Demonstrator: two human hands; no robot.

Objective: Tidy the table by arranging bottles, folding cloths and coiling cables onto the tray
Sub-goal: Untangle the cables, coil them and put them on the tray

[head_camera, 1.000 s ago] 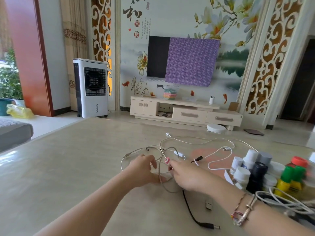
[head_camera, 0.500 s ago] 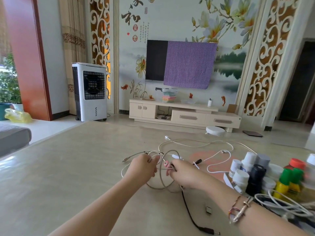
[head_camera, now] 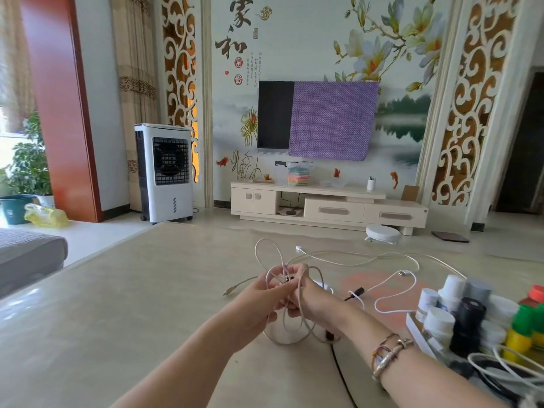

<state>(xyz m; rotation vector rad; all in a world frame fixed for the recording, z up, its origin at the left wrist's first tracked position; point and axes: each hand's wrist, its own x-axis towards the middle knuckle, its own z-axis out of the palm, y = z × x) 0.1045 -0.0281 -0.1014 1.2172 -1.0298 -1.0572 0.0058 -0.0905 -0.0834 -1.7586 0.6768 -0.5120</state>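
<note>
Two hands are brought together above the desk (head_camera: pixel 123 304), both clamped on one pale cable (head_camera: pixel 297 328): the left hand (head_camera: pixel 259 301) pinches the gathered loops near a dark plug, and the right hand (head_camera: pixel 312 298) is curled round the same bundle, with loops standing up above the fingers and hanging down below them. More white cable (head_camera: pixel 382 256) is left sprawled across the desk beyond, and a black lead (head_camera: pixel 338 363) runs under the right forearm. Bottles (head_camera: pixel 459 313) are packed on the tray (head_camera: pixel 418 334) at the right, with other cable heaped at its near end. For a neat coil, loops should probably be kept equal in size, the crossing point held firmly by one hand, and the free end fed without twisting, so that no neighbouring cable is dragged along before the bundle is carried to the tray.
</note>
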